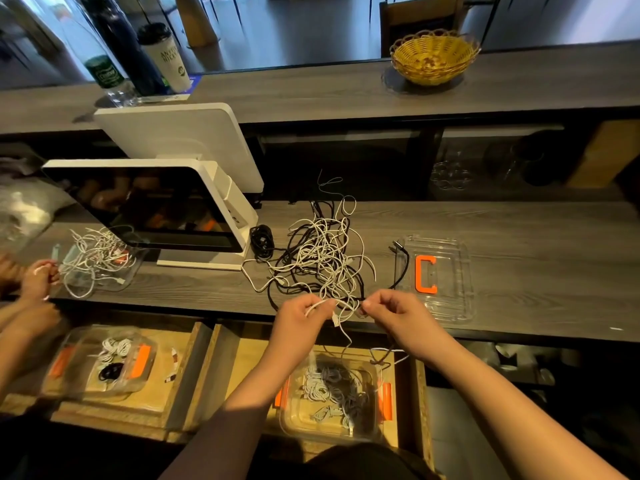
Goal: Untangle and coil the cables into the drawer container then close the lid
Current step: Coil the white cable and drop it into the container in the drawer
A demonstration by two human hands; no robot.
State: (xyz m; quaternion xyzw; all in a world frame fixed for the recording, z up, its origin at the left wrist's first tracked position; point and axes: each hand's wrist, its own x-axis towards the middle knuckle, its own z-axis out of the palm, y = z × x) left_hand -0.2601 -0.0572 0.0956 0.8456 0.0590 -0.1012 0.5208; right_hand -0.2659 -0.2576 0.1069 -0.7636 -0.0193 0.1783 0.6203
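Fingers of both hands are curled and pinching strands at the near edge of the tangle (322, 261): the left hand (301, 318) pinches a white cable (341, 327), whose free end hangs down over the counter (519, 244) edge; the right hand (391, 311) pinches a black cable (403, 271) that arcs right toward the lid (450, 299). The tangle of white and black cables lies on the counter, between the monitor (149, 202) and the lid. The clear lid, with an orange handle, lies flat on the counter, right of the tangle. Below the hands, the open container (332, 393) sits in a drawer (249, 358) and holds coiled cables. At far left, another person's hand (36, 280) holds white cable beside a second tangle (98, 254).
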